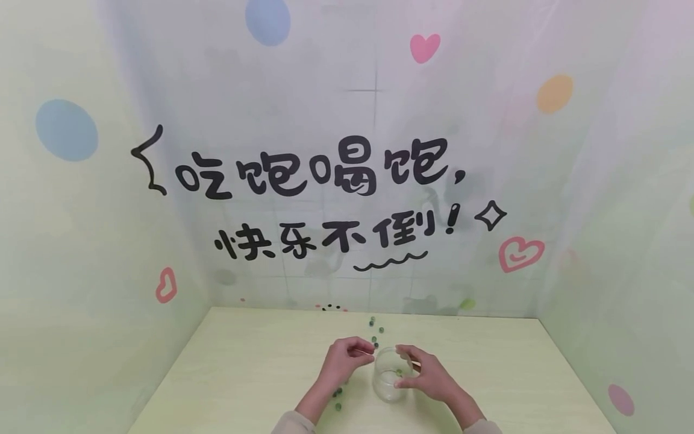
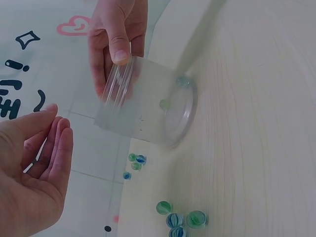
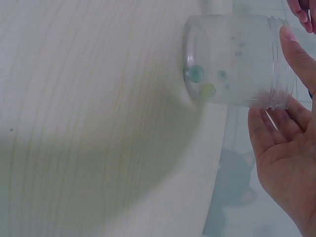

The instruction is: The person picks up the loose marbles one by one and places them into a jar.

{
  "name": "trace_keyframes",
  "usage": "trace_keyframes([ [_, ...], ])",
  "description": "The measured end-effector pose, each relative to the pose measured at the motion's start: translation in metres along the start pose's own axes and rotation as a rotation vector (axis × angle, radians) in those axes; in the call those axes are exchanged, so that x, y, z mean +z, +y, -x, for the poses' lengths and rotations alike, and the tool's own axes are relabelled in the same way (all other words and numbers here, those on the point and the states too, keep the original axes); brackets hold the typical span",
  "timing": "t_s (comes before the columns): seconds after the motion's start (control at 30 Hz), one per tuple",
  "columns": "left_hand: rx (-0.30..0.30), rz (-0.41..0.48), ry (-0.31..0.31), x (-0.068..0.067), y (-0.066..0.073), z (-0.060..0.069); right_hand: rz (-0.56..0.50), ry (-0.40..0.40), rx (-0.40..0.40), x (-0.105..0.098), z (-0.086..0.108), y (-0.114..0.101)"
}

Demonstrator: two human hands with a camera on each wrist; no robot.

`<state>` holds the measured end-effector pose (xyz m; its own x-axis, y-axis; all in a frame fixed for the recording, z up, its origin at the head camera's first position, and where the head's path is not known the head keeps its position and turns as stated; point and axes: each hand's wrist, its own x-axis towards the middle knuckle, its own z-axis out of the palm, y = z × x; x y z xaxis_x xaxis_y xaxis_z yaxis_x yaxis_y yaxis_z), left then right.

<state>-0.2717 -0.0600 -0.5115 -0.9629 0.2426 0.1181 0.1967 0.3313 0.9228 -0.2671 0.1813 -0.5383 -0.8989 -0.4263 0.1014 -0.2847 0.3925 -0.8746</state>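
— Since we're going across from the left edge of the desk (image 1: 228,355), what do you meet first?

— Some green marbles (image 1: 338,407), lying beside the left wrist and well in from that edge. I'd guess they're loose there because that keeps them within easy reach.

— And the left hand (image 1: 344,361)?

— It's raised by the mouth of a clear jar (image 1: 386,395), thumb and fingertips pressed together. Whether they pinch a marble I cannot tell; nothing shows between the tips. Held so close to the rim, it seems placed to keep any drop short.

— Is that all the marbles?

— No, another straggling group (image 1: 381,330) runs from behind the jar toward the far edge of the desk. They probably sit apart simply because round things roll.

— Where's the jar itself, then?

— Upright, between the two hands, about midway from the left edge to the right one. Two marbles (image 3: 196,74) rest inside at the bottom.

— And last, the right hand (image 1: 434,374)?

— It grips the jar near the ridged neck, thumb spread from the fingers round the side, likely to steady it while leaving the mouth uncovered
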Motion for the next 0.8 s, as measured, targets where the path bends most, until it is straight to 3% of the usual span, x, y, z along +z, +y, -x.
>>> trace_keyframes([
  [0.8, -0.017, 0.027, -0.002, -0.014, -0.001, 0.01, 0.034, 0.012, -0.014, 0.001, -0.001, 0.002],
])
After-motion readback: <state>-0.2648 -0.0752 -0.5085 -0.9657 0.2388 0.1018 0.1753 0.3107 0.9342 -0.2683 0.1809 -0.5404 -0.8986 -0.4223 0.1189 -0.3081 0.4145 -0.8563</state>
